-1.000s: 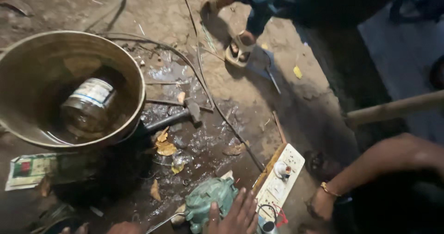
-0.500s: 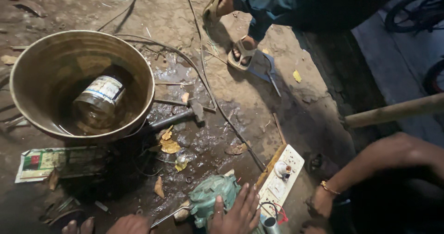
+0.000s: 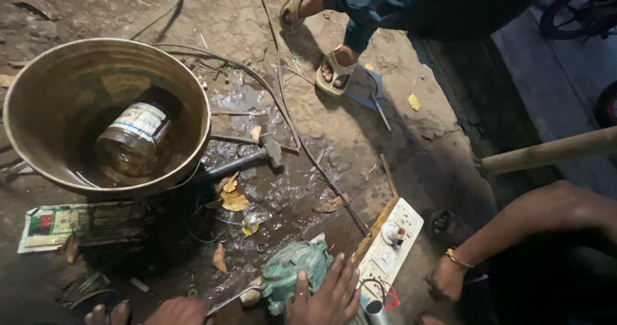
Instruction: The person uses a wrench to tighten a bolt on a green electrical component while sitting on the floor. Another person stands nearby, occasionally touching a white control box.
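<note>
Pressing down on a green, motor-like metal casting (image 3: 297, 272), the person's right hand (image 3: 329, 297) lies with its fingers spread flat over the top, apparently to keep the part from shifting on the wet, muddy floor (image 3: 302, 177). The casting sits at the bottom middle of the view, just beside a white switch board (image 3: 393, 243) mounted on a wooden strip. The left hand (image 3: 180, 312) shows only as knuckles at the lower edge, near a thin metal tool (image 3: 234, 297) that runs up to the casting; whether it grips that tool cannot be told. A large metal basin (image 3: 38, 87) stands to the upper left, holding shallow water with a labelled jar (image 3: 136, 132) tipped on its side in it, probably soaking. A hammer (image 3: 254, 156) lies beside the basin's rim, within easy reach. Dry leaves (image 3: 232, 199) are scattered across the puddle. At the right, another person's arm, with a bracelet (image 3: 457, 259) at the wrist, reaches low toward the floor, and someone's sandalled foot (image 3: 335, 69) rests on the dry ground further up.
</note>
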